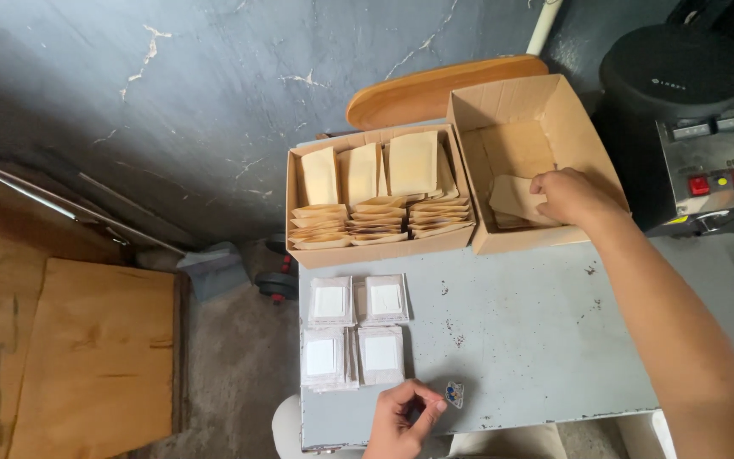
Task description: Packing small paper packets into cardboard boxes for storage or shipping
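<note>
Surface (520, 340): grey-painted metal top, chipped at the edges, set against a dark wall.

Left box (380, 246): open brown cardboard carton at the far edge of the surface. It holds tan paper envelopes (380, 212) in three columns, packed on edge, with three taller ones standing upright at the back, faces toward the camera.

Right box (575, 110): open brown cardboard carton, touching the left box on its right side, mostly bare inside, with a few tan envelopes low in its near corner.

Right hand (573, 200): reaches into the right box, fingers closed on a tan envelope (513, 195). The envelope lies nearly flat, its long axis running roughly left to right, free end pointing toward the left box.

White sachets (356, 331): four small stacks of square, translucent-edged packets with white centres, laid two by two on the near left part of the surface, stacks just beside one another, flat.

Left hand (405, 416): at the near edge of the surface, fingers curled with thumb and forefinger pinched together; whether they hold anything cannot be told.

Sticker (454, 393): small blue-and-white label flat on the surface, just right of the left hand.

Wooden tray (435, 89): oval, orange-brown, behind the boxes.

Machine (694, 127): black and silver appliance with red and yellow buttons, right of the right box.
</note>
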